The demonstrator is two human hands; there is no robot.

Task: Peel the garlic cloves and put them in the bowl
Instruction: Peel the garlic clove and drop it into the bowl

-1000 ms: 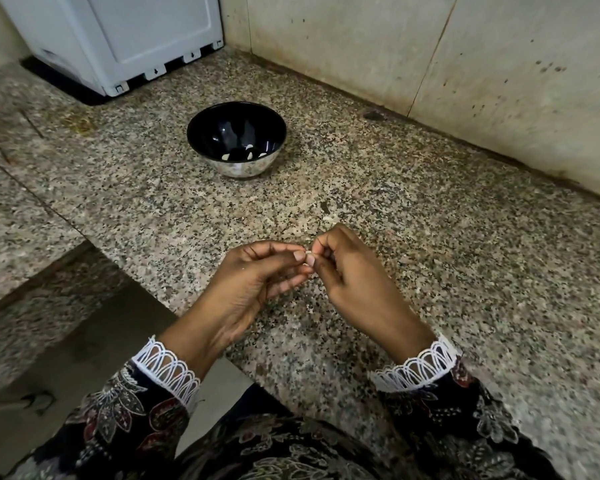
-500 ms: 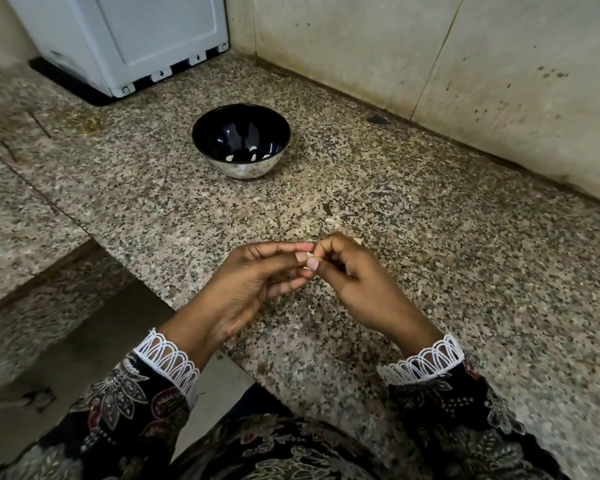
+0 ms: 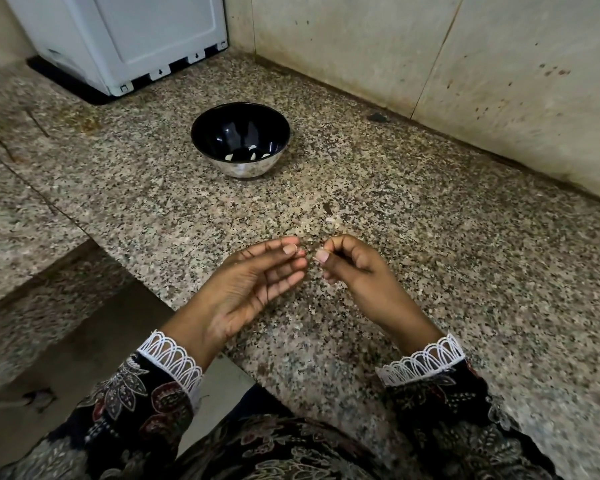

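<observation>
Though small, pale cloves (image 3: 230,156) in bowl (image 3: 253,168)

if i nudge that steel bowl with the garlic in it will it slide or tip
The bowl probably slides rather than tips: it stands upright on the flat granite counter and is wider than tall. It likely feels light, holding only a few peeled cloves. Its narrow foot and shiny sides suggest that a high push could rock it.

Bowl (image 3: 240,140) as landmark. Bare worktop (image 3: 174,209) lies between it and my hands, an open lane straight to its rim. Behind-left of the bowl a white appliance (image 3: 129,39) blocks the corner. Behind and right of it, the wall (image 3: 430,57) closes things off. Left of the bowl, the worktop edge drops away.
</observation>
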